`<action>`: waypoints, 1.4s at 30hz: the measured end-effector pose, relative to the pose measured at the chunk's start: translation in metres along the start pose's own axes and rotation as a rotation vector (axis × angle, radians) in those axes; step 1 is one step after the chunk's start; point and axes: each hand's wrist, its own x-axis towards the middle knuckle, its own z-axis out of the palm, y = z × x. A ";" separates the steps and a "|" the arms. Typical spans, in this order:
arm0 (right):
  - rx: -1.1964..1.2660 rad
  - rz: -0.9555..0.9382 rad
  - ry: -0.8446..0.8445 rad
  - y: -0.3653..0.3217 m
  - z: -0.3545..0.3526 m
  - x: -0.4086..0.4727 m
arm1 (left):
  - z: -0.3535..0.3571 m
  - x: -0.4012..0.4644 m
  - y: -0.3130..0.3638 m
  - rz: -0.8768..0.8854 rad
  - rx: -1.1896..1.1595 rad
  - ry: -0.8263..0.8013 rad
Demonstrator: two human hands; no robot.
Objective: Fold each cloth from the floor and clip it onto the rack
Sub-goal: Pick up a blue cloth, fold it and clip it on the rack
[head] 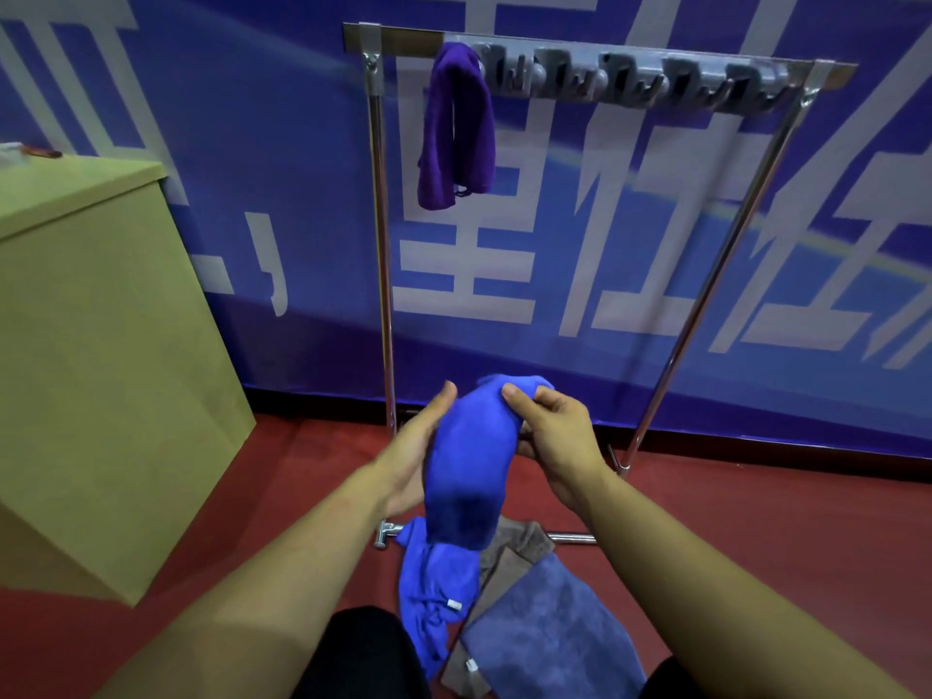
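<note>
A folded bright blue cloth (469,461) hangs between both hands in front of the rack. My right hand (555,436) pinches its top edge with thumb and fingers. My left hand (418,446) lies along its left side, thumb up against the fabric. The metal rack (383,244) stands against the wall, with a grey bar of clips (630,80) across its top. A folded purple cloth (456,133) hangs from the leftmost clip. On the floor lie another bright blue cloth (428,592), a slate-blue cloth (549,633) and a brown cloth (514,542).
A tan cabinet (101,345) stands at the left, with a small dark object (45,152) on top. A blue banner wall (605,244) runs behind the rack. The floor (756,522) is red. My knees in dark trousers (363,653) show at the bottom.
</note>
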 end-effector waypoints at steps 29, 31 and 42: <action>-0.639 -0.686 0.082 -0.014 0.017 -0.036 | 0.010 -0.007 0.025 0.042 0.158 -0.019; -0.632 -0.644 0.144 -0.015 0.016 -0.034 | 0.011 0.003 0.018 0.238 0.302 0.171; -0.622 -0.493 0.249 -0.029 0.015 -0.015 | 0.028 0.015 -0.003 0.630 0.750 0.259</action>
